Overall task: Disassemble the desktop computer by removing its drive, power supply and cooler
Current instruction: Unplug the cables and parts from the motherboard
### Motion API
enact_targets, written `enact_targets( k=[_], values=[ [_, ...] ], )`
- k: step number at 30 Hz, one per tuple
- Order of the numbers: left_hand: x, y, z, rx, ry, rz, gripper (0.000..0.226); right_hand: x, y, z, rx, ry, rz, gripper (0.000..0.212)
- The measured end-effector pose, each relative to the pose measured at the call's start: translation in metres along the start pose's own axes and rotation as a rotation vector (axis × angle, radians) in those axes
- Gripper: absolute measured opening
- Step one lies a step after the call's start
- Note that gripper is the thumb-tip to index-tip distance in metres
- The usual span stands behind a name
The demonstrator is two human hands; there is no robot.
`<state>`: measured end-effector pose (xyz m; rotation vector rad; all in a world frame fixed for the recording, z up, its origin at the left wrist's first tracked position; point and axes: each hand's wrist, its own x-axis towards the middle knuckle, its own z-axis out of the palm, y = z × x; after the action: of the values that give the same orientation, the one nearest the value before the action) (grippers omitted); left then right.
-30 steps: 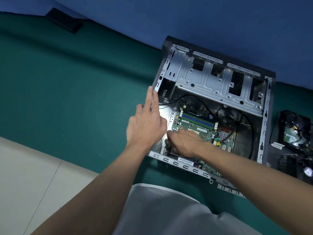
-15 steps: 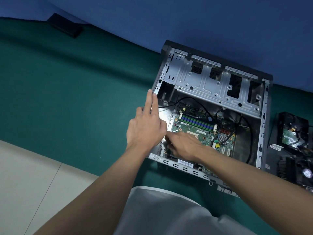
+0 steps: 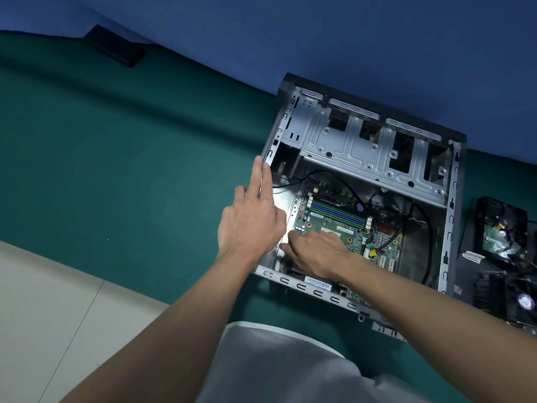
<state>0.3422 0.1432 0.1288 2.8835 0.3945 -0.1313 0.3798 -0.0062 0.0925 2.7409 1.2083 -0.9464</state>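
The open desktop case (image 3: pixel 449 228) lies on its side on a green mat, with the motherboard (image 3: pixel 343 225) exposed and the metal drive cage (image 3: pixel 363 146) empty. My left hand (image 3: pixel 250 225) rests on the case's left rim, fingers straight. My right hand (image 3: pixel 316 254) reaches inside to the board's near-left corner. Its fingers are bent down, with the tips hidden behind my left hand. A removed hard drive (image 3: pixel 499 228) and a cooler with its fan (image 3: pixel 520 301) lie on the mat to the right of the case.
Black cables (image 3: pixel 424 228) loop across the right side of the case interior. A flat black object (image 3: pixel 114 49) lies far left against the blue wall. Pale floor tiles (image 3: pixel 43 301) border the mat at lower left.
The view has tilted slightly, so the case sits lower in frame. Both hands stay in the same places on the case.
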Motion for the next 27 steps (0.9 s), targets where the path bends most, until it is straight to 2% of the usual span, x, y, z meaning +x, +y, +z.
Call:
enact_targets(
  k=[4,6,9,14,16,19,20,24,26,27],
  values=[
    [-0.0003,-0.0002,-0.0007,-0.002,0.001,0.000,0.077,0.0028,0.0015,-0.0038,0.092,-0.023,0.003,0.006],
    [-0.0002,-0.0004,-0.0006,-0.001,0.001,0.001,0.077,0.0046,0.0013,-0.0057,0.132,-0.048,0.024,0.009],
    [-0.0008,-0.0001,-0.0004,0.000,-0.003,0.002,0.077,0.0026,0.0017,0.0012,0.031,-0.011,0.014,0.029],
    [-0.0002,-0.0001,-0.0008,0.000,-0.004,0.002,0.077,0.0031,0.0028,-0.0020,0.136,-0.032,0.040,0.003],
    [0.0001,0.0001,-0.0002,0.002,-0.006,-0.001,0.077,0.0031,0.0013,-0.0039,0.168,-0.042,0.046,0.006],
    [0.0001,0.0002,0.0004,0.006,-0.006,-0.003,0.077,0.0010,-0.0006,0.0025,0.045,-0.021,0.017,0.029],
    [-0.0001,0.0002,0.0004,0.006,-0.004,-0.002,0.077,0.0008,-0.0007,0.0032,0.033,-0.014,0.014,0.030],
    [-0.0002,-0.0001,-0.0001,0.008,-0.001,0.002,0.077,0.0016,-0.0007,-0.0039,0.129,-0.048,0.003,0.002],
    [-0.0001,-0.0002,-0.0001,0.009,-0.002,0.002,0.077,0.0019,-0.0025,-0.0065,0.154,-0.057,0.016,0.003],
    [-0.0002,-0.0001,-0.0002,0.010,-0.003,0.001,0.077,0.0016,-0.0034,-0.0060,0.123,-0.047,0.013,0.010]
  ],
)
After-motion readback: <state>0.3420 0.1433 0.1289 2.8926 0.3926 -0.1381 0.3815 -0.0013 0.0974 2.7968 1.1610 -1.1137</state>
